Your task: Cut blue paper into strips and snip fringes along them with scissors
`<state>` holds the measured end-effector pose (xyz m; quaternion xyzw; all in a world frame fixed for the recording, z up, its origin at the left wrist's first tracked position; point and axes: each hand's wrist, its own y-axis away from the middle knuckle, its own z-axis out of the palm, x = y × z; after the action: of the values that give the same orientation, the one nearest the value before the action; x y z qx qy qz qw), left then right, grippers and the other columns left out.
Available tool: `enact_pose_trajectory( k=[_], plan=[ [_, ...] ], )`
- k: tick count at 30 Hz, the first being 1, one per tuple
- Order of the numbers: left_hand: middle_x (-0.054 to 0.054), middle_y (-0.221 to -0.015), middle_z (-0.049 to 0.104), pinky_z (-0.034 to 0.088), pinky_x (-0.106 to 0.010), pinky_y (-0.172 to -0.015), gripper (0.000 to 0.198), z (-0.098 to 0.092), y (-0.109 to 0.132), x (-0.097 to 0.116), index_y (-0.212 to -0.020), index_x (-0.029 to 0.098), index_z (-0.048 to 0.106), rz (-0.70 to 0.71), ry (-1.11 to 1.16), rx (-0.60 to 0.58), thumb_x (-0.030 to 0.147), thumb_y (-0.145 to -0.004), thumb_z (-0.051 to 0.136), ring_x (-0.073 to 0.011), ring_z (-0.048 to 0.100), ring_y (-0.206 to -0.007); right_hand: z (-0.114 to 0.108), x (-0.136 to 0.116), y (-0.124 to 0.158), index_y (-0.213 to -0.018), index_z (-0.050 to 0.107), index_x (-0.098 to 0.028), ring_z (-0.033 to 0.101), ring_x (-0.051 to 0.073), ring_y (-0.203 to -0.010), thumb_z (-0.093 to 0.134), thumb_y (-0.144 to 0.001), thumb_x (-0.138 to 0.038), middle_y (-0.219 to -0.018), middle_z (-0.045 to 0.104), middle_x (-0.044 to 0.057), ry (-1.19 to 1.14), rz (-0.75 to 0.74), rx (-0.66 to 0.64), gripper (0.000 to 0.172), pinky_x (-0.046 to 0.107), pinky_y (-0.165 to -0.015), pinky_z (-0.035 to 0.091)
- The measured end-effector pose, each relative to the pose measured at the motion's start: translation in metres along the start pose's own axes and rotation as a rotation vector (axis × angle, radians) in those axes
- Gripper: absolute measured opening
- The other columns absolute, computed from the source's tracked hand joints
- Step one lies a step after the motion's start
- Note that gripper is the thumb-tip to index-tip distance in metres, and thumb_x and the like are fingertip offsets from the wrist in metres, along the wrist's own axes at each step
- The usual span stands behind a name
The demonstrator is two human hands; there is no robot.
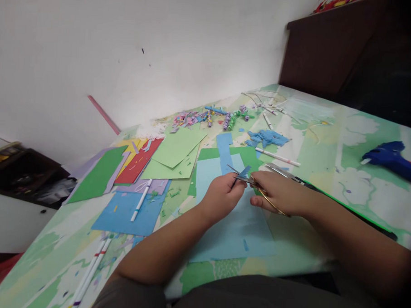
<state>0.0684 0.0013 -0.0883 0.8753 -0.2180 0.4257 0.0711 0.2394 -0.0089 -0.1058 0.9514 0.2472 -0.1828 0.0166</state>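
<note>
ok so we've got the wall behind the table and a glue gun off to the right. our left hand and right hand are above a paper sheet. left of that, a pen lies on a second sheet. paper rolls sit farther back, behind and left of some paper strips.

Left hand: bare; short, rounded fingers. The left forearm behind it is bare, full and smooth in outline, widening away from the wrist. Left sleeve, well back from that hand: dark grey, plain, its edge crossing near the elbow. Shirt, nearer the wearer than both hands: same dark grey, rounded upper outline, surface soft in focus. Right hand: bare. Right forearm behind it: bare, fading into shadow; sleeve there indeterminable.
</note>
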Motion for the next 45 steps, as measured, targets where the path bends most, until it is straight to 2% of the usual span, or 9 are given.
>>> enact_pose_trajectory(
  k=[5,8,14,17,22,29,36,41,45],
  plan=[
    [0.003,-0.053,0.046,0.036,-0.022,-0.054,0.020,-0.006,0.000,0.003,-0.072,0.017,0.054,0.046,-0.052,-0.083,0.025,-0.076,0.035,-0.0102,0.044,-0.052,-0.001,-0.004,-0.001,-0.075,0.047,-0.018,0.047,0.018,-0.061,0.043,-0.076,-0.052,-0.070,0.054,0.006,0.092,0.068,0.006,0.034,0.025,-0.050,0.026],
    [0.003,-0.053,0.047,0.037,-0.022,-0.054,0.019,-0.010,-0.001,0.004,-0.071,0.017,0.053,0.026,-0.053,-0.109,0.023,-0.075,0.036,-0.0098,0.045,-0.052,-0.003,-0.004,-0.001,-0.074,0.050,-0.017,0.049,0.020,-0.063,0.043,-0.075,-0.054,-0.070,0.056,0.008,0.155,0.085,0.019,0.038,0.025,-0.050,0.026],
    [0.006,-0.047,0.043,0.034,-0.019,-0.045,0.016,-0.011,-0.003,0.006,-0.070,0.016,0.050,-0.089,0.177,-0.167,0.024,-0.075,0.037,-0.0056,0.038,-0.040,-0.005,-0.001,-0.002,-0.073,0.051,-0.017,0.051,0.020,-0.063,0.041,-0.076,-0.056,-0.069,0.057,0.007,0.183,0.081,0.013,0.040,0.025,-0.051,0.027],
    [0.004,-0.052,0.049,0.033,-0.018,-0.041,0.015,-0.013,-0.004,0.008,-0.075,0.015,0.050,-0.151,0.302,-0.204,0.026,-0.076,0.039,-0.0044,0.041,-0.038,-0.006,-0.003,-0.002,-0.069,0.050,-0.018,0.051,0.019,-0.061,0.041,-0.076,-0.054,-0.066,0.057,0.006,0.181,0.097,0.001,0.038,0.025,-0.049,0.026],
    [0.001,-0.058,0.055,0.036,-0.017,-0.041,0.017,-0.020,-0.006,0.008,-0.074,0.013,0.050,-0.131,0.255,-0.314,0.026,-0.077,0.040,-0.0037,0.045,-0.040,-0.006,-0.004,-0.002,-0.068,0.048,-0.019,0.048,0.018,-0.059,0.043,-0.074,-0.055,-0.065,0.057,0.005,0.166,0.135,-0.001,0.037,0.024,-0.048,0.024],
    [0.004,-0.052,0.048,0.037,-0.018,-0.047,0.020,-0.026,-0.004,0.006,-0.063,0.015,0.046,-0.050,0.128,-0.205,0.024,-0.077,0.036,-0.0043,0.046,-0.044,-0.008,-0.005,0.002,-0.068,0.044,-0.019,0.046,0.017,-0.060,0.046,-0.073,-0.052,-0.065,0.054,0.004,0.075,0.076,0.011,0.033,0.024,-0.050,0.026],
    [0.005,-0.054,0.049,0.035,-0.018,-0.044,0.014,-0.018,-0.004,0.006,-0.071,0.016,0.046,-0.109,0.189,-0.279,0.023,-0.076,0.036,-0.0043,0.044,-0.042,-0.002,-0.002,0.001,-0.071,0.042,-0.019,0.043,0.014,-0.054,0.045,-0.074,-0.050,-0.064,0.050,0.002,0.007,0.049,-0.022,0.031,0.024,-0.048,0.026],
    [0.005,-0.051,0.047,0.035,-0.019,-0.047,0.019,-0.018,-0.002,0.008,-0.067,0.015,0.049,-0.082,0.106,-0.254,0.027,-0.077,0.038,-0.0046,0.042,-0.043,0.000,0.001,0.001,-0.078,0.045,-0.018,0.047,0.015,-0.059,0.042,-0.078,-0.043,-0.069,0.054,0.004,-0.048,-0.024,-0.075,0.025,0.024,-0.050,0.028],
    [0.006,-0.050,0.047,0.035,-0.018,-0.045,0.018,-0.021,-0.001,0.009,-0.067,0.015,0.050,-0.076,0.107,-0.251,0.025,-0.076,0.038,-0.0041,0.041,-0.042,-0.001,-0.001,0.000,-0.073,0.046,-0.018,0.049,0.016,-0.058,0.043,-0.077,-0.048,-0.067,0.055,0.005,0.024,0.025,-0.079,0.031,0.024,-0.048,0.027]
  ],
)
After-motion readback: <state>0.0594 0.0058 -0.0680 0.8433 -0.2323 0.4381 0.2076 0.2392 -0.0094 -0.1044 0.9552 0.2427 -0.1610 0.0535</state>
